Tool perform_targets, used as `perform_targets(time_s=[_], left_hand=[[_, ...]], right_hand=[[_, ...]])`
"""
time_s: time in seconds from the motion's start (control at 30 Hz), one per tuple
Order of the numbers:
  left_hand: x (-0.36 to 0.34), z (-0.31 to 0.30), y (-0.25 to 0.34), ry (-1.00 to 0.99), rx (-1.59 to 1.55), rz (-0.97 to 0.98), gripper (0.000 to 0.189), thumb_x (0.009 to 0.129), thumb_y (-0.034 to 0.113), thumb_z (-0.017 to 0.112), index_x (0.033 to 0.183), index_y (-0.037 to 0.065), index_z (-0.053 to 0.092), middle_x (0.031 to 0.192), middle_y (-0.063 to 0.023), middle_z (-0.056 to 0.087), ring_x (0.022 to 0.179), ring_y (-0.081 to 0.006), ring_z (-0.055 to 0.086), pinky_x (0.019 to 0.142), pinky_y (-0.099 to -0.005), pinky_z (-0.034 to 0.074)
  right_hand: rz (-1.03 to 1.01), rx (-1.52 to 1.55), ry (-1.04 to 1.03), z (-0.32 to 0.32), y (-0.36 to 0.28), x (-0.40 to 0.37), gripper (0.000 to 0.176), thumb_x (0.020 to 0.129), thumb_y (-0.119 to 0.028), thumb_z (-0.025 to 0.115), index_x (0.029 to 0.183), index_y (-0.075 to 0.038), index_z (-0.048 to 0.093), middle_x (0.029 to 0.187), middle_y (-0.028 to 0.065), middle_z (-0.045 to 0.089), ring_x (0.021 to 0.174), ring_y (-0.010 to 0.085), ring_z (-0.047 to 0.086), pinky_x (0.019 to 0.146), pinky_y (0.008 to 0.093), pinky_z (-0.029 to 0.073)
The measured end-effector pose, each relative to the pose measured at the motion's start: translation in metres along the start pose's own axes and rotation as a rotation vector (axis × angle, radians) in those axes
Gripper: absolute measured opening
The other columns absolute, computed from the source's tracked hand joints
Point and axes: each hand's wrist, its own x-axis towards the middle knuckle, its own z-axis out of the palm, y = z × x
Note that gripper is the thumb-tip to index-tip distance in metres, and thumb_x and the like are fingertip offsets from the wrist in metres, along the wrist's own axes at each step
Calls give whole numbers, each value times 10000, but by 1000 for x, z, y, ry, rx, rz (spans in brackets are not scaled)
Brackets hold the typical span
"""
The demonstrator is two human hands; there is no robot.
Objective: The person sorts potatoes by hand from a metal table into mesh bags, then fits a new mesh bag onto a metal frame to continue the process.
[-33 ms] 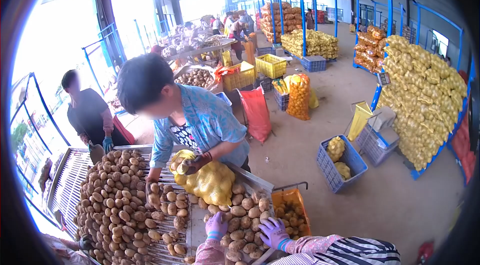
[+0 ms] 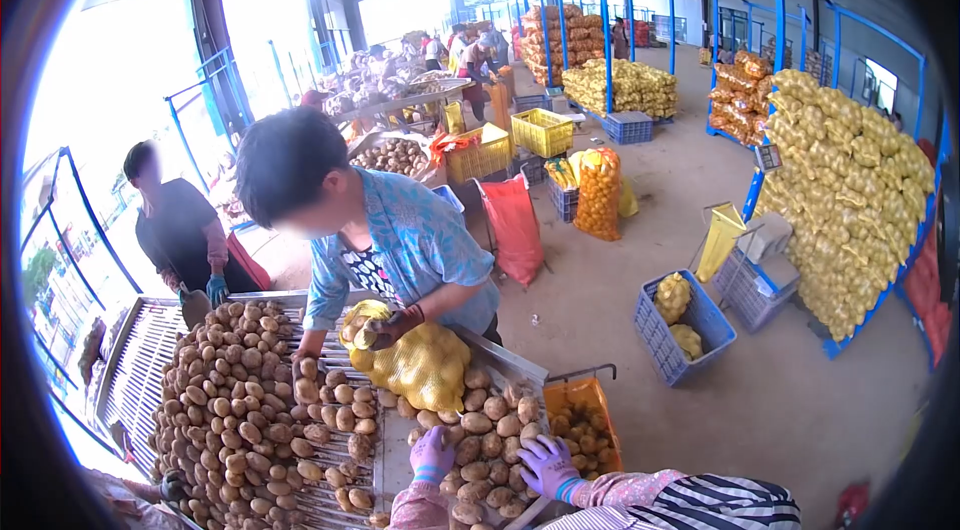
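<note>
My left hand [image 2: 433,455], in a purple glove, rests at the left edge of a potato heap [image 2: 480,445], its fingers apart against the potatoes. On the heap's right side lies my right hand [image 2: 548,465], also gloved in purple, with fingers spread over the potatoes and the metal rim. Neither hand is closed round a potato. Just beyond the heap, a yellow mesh bag of potatoes [image 2: 425,370] lies on the table, its neck held by a co-worker's gloved hand. The co-worker's other hand is at loose potatoes on the slatted surface [image 2: 335,450].
A co-worker in a blue patterned shirt [image 2: 415,230] leans over the table. Another person [image 2: 180,230] stands at its far left. An orange crate of potatoes [image 2: 600,390] is beside my right hand. Right of it are a blue crate [image 2: 665,345] and stacked yellow sacks [image 2: 840,200].
The co-worker's hand at the loose potatoes has shifted slightly upward, and a potato beside it has moved. My hands look the same.
</note>
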Motion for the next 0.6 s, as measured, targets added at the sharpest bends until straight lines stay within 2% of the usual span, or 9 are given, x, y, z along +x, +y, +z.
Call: perform_targets(time_s=[0.03, 0.07, 0.17, 0.23, 0.27, 0.33, 0.4, 0.53, 0.6], left_hand=[[-1, -6, -5, 30, -32, 17, 646, 865, 265, 712, 1481, 226, 524, 1251, -129, 700, 1124, -361, 675, 941, -473, 541], [-29, 3, 14, -2, -45, 2, 646, 865, 265, 712, 1481, 226, 524, 1251, -129, 700, 1124, -361, 675, 941, -473, 541], [-13, -1, 32, 1, 74, -44, 517, 900, 227, 656, 1408, 239, 559, 1244, -116, 706, 1103, -364, 689, 912, -484, 551], [0, 4, 34, -41, 297, -3, 433, 923, 220, 619, 1353, 247, 572, 1224, -123, 707, 1093, -363, 699, 892, -498, 556], [1, 2, 40, -44, 297, 14, 433, 923, 220, 619, 1353, 247, 572, 1224, -123, 707, 1093, -363, 699, 892, -498, 556], [3, -7, 49, -201, 258, -87, 612, 866, 173, 652, 1456, 259, 513, 1283, -134, 688, 1179, -331, 672, 968, -458, 534], [0, -4, 47, -218, 218, -117, 598, 854, 184, 667, 1431, 250, 526, 1326, -141, 664, 1182, -343, 668, 978, -456, 530], [-30, 6, 29, -91, 125, -142, 607, 839, 241, 725, 1407, 215, 511, 1279, -153, 670, 1181, -365, 656, 950, -465, 538], [-56, 5, 28, 142, -91, -169, 613, 821, 195, 724, 1402, 200, 528, 1302, -135, 662, 1193, -352, 646, 956, -461, 538]], right_hand=[[0, 17, 18, 3, -4, 5, 446, 952, -398, 641, 1333, -166, 621, 1489, 66, 510, 1419, 332, 388, 1136, 614, 312], [15, 20, -16, -6, -1, -26, 446, 952, -398, 641, 1333, -166, 621, 1489, 66, 510, 1419, 332, 388, 1136, 614, 312], [-5, 10, 10, -3, 9, -13, 451, 955, -398, 637, 1343, -168, 607, 1495, 64, 504, 1417, 333, 389, 1133, 618, 316], [-5, 6, -12, -3, 6, -6, 459, 960, -400, 630, 1355, -170, 592, 1505, 61, 495, 1419, 332, 387, 1132, 620, 317], [9, 0, -4, -4, 5, -7, 459, 960, -400, 630, 1355, -170, 592, 1505, 61, 495, 1419, 332, 387, 1132, 620, 317], [9, -39, -45, -6, 4, -9, 469, 963, -403, 625, 1367, -170, 579, 1513, 57, 487, 1423, 330, 384, 1129, 621, 321], [18, -53, -28, -8, 5, -12, 458, 965, -404, 619, 1357, -169, 589, 1513, 56, 490, 1424, 327, 384, 1126, 620, 328], [6, 10, 38, -4, 6, -13, 423, 959, -389, 617, 1319, -167, 618, 1496, 48, 510, 1405, 325, 404, 1105, 644, 339], [1, 18, 27, 0, 7, -13, 423, 959, -388, 618, 1319, -166, 618, 1497, 45, 512, 1400, 325, 411, 1106, 646, 339]])
